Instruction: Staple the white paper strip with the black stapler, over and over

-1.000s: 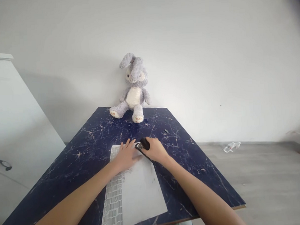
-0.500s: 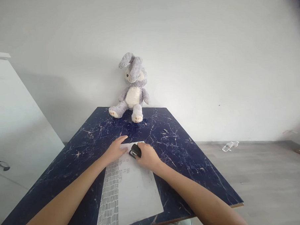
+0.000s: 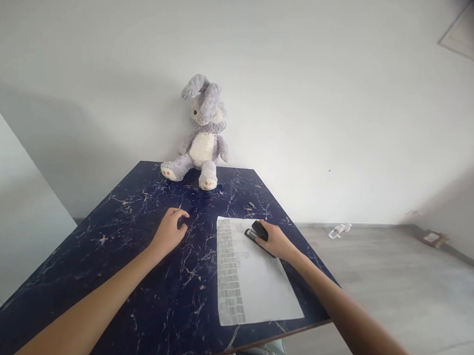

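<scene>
My right hand (image 3: 277,241) grips a black stapler (image 3: 257,230) over the upper right part of a white sheet of paper (image 3: 268,296). Down the paper's left side runs a band of grey brick-like pattern, with faint writing beside it. To the left of the sheet, apart from it, my left hand (image 3: 169,230) hovers at or rests on the dark blue marbled table (image 3: 156,306). Its fingers are curved, with a gap between thumb and forefinger and nothing seen held. Beyond the sheet lies a small grey piece (image 3: 251,204), too small to name.
A plush rabbit (image 3: 204,142) sits at the table's far end against the white wall (image 3: 315,90). A white cabinet (image 3: 18,208) stands at the left. On the floor to the right are a clear plastic item (image 3: 339,230) and a brown box (image 3: 433,237).
My left hand has come off the paper and moved left. The sheet and my right hand with the stapler have shifted right. My view has turned somewhat to the right.
</scene>
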A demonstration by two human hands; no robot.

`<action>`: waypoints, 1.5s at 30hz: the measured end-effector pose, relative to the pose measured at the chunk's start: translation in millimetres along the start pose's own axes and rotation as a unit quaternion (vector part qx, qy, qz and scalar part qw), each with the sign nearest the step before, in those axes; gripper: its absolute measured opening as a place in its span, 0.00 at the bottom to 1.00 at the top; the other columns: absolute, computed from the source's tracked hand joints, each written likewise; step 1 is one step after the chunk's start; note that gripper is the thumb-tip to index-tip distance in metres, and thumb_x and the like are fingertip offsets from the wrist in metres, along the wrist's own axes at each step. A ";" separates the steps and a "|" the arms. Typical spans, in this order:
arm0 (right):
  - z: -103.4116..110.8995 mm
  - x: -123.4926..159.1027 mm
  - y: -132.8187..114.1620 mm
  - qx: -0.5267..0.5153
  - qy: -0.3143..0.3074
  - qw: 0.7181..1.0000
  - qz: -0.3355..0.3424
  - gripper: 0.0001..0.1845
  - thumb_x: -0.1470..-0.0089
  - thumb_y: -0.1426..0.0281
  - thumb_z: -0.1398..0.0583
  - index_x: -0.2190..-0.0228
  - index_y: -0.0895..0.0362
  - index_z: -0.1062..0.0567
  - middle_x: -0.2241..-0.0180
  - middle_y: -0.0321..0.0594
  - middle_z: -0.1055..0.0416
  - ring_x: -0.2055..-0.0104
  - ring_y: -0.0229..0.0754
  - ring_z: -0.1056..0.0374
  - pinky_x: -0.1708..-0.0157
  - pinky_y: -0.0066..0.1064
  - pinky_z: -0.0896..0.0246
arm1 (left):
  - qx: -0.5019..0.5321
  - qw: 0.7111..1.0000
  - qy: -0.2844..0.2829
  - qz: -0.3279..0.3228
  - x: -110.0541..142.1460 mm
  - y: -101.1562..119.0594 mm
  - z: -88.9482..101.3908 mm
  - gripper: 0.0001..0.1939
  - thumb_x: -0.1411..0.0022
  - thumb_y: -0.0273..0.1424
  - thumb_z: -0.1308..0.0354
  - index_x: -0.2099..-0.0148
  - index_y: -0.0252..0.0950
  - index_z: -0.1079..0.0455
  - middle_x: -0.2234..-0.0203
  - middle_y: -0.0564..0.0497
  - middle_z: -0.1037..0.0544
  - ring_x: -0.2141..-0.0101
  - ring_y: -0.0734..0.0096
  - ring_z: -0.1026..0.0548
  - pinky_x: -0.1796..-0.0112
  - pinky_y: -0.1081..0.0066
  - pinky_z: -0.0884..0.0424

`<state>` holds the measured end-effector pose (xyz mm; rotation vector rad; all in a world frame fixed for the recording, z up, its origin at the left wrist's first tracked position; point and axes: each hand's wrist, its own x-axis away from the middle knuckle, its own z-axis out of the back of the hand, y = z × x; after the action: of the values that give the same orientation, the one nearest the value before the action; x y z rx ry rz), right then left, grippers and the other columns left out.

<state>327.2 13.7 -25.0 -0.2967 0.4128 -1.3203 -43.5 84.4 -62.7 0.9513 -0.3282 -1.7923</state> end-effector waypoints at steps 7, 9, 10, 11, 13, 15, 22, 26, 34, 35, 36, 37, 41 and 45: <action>12.8 -38.3 44.8 -0.090 0.077 0.993 -0.016 0.29 0.29 0.53 0.61 0.53 0.55 0.28 0.51 0.48 0.26 0.53 0.47 0.29 0.54 0.38 0.34 | 0.029 0.999 0.011 0.041 -3.4 -8.6 2.5 0.11 0.36 0.34 0.47 0.54 0.39 0.27 0.54 0.45 0.30 0.53 0.56 0.25 0.48 0.56 0.28; 4.9 -61.1 50.4 -0.008 0.090 0.996 0.024 0.28 0.30 0.52 0.57 0.49 0.56 0.27 0.43 0.51 0.31 0.42 0.50 0.34 0.44 0.42 0.39 | 0.040 0.998 0.012 0.050 -6.3 -14.1 6.8 0.12 0.35 0.34 0.49 0.55 0.39 0.27 0.53 0.45 0.31 0.55 0.58 0.24 0.51 0.58 0.27; -1.1 -72.0 52.8 0.036 0.067 0.996 0.047 0.29 0.32 0.50 0.54 0.45 0.56 0.28 0.38 0.52 0.36 0.36 0.52 0.40 0.38 0.44 0.44 | 0.041 0.998 0.018 0.053 -8.7 -17.5 10.4 0.12 0.34 0.35 0.49 0.55 0.39 0.26 0.54 0.45 0.31 0.56 0.58 0.24 0.52 0.58 0.26; -7.9 -81.9 55.2 0.073 0.032 0.995 0.060 0.32 0.33 0.48 0.52 0.40 0.56 0.32 0.33 0.54 0.43 0.30 0.53 0.47 0.34 0.45 0.50 | 0.040 0.997 0.030 0.051 -11.7 -21.6 15.2 0.13 0.34 0.36 0.50 0.56 0.39 0.26 0.55 0.45 0.30 0.56 0.59 0.24 0.52 0.58 0.26; -22.9 -97.4 60.1 0.129 -0.039 0.990 0.045 0.42 0.35 0.44 0.52 0.31 0.59 0.43 0.27 0.56 0.57 0.25 0.55 0.62 0.30 0.48 0.61 | 0.049 0.996 0.063 0.040 -19.7 -32.7 28.6 0.15 0.31 0.38 0.51 0.57 0.39 0.25 0.57 0.45 0.29 0.57 0.59 0.24 0.52 0.59 0.26; -37.0 -107.5 64.2 0.163 -0.085 0.983 0.014 0.46 0.34 0.44 0.55 0.28 0.61 0.52 0.26 0.57 0.65 0.24 0.56 0.69 0.29 0.50 0.67 | 0.096 0.990 0.095 0.035 -28.8 -49.0 46.4 0.18 0.29 0.42 0.53 0.56 0.39 0.25 0.57 0.45 0.27 0.57 0.61 0.24 0.57 0.63 0.25; -79.4 -132.8 9.5 0.188 -0.094 0.977 0.044 0.40 0.30 0.49 0.57 0.27 0.57 0.54 0.26 0.56 0.68 0.24 0.56 0.73 0.30 0.58 0.73 | 0.290 0.836 0.374 0.277 -38.6 -118.7 104.5 0.15 0.34 0.37 0.53 0.64 0.34 0.30 0.64 0.48 0.26 0.71 0.75 0.29 0.75 0.78 0.33; -113.0 -157.8 -80.9 0.144 -0.118 0.980 0.068 0.44 0.32 0.45 0.59 0.27 0.59 0.55 0.26 0.59 0.71 0.24 0.60 0.75 0.31 0.62 0.79 | 0.288 0.801 0.427 0.305 -31.9 -136.9 124.0 0.13 0.36 0.36 0.54 0.64 0.34 0.34 0.66 0.49 0.30 0.73 0.76 0.32 0.76 0.79 0.35; -171.4 -198.1 -213.6 0.037 -0.152 0.975 0.154 0.41 0.30 0.50 0.61 0.29 0.66 0.55 0.26 0.57 0.72 0.24 0.54 0.76 0.34 0.69 0.85 | 0.312 0.771 0.444 0.333 -29.8 -155.0 137.9 0.05 0.46 0.31 0.52 0.67 0.35 0.38 0.74 0.53 0.34 0.77 0.77 0.34 0.73 0.76 0.31; -174.6 -200.6 -219.5 0.026 -0.155 0.973 0.168 0.39 0.29 0.52 0.61 0.29 0.64 0.53 0.26 0.55 0.70 0.24 0.53 0.75 0.34 0.70 0.86 | 0.309 0.773 0.443 0.333 -30.5 -156.5 136.5 0.05 0.46 0.31 0.53 0.67 0.35 0.38 0.73 0.53 0.34 0.77 0.78 0.34 0.74 0.76 0.31; -176.1 -202.6 -223.1 0.012 -0.158 0.970 0.185 0.37 0.29 0.53 0.59 0.29 0.62 0.51 0.26 0.54 0.68 0.24 0.53 0.73 0.35 0.71 0.86 | 0.304 0.776 0.442 0.332 -31.3 -157.8 135.1 0.06 0.46 0.31 0.53 0.68 0.35 0.38 0.73 0.53 0.34 0.77 0.78 0.34 0.74 0.76 0.31; -175.8 -203.8 -224.5 -0.009 -0.157 0.966 0.203 0.35 0.29 0.54 0.58 0.30 0.60 0.48 0.26 0.52 0.66 0.24 0.53 0.72 0.34 0.71 0.85 | 0.298 0.778 0.441 0.333 -32.0 -158.9 133.7 0.06 0.46 0.32 0.53 0.68 0.35 0.38 0.73 0.53 0.33 0.77 0.78 0.34 0.74 0.77 0.31; -158.6 -195.3 -213.5 -0.198 -0.085 0.952 0.220 0.30 0.29 0.55 0.57 0.37 0.55 0.32 0.27 0.46 0.54 0.25 0.51 0.59 0.30 0.57 0.65 | 0.260 0.792 0.439 0.336 -33.3 -161.0 129.3 0.07 0.46 0.33 0.53 0.69 0.36 0.37 0.75 0.53 0.34 0.77 0.76 0.33 0.75 0.76 0.31; -133.4 -159.5 -194.8 -0.331 -0.160 0.895 0.251 0.32 0.32 0.48 0.54 0.46 0.55 0.24 0.44 0.46 0.26 0.43 0.50 0.30 0.44 0.40 0.37 | 0.187 0.820 0.431 0.328 -31.8 -158.3 123.0 0.10 0.43 0.33 0.55 0.68 0.36 0.35 0.75 0.52 0.32 0.75 0.71 0.30 0.74 0.73 0.30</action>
<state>66.5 127.8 -39.1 -0.9014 0.6039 -0.5706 -233.8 154.9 -65.8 1.5847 -0.3611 -0.5587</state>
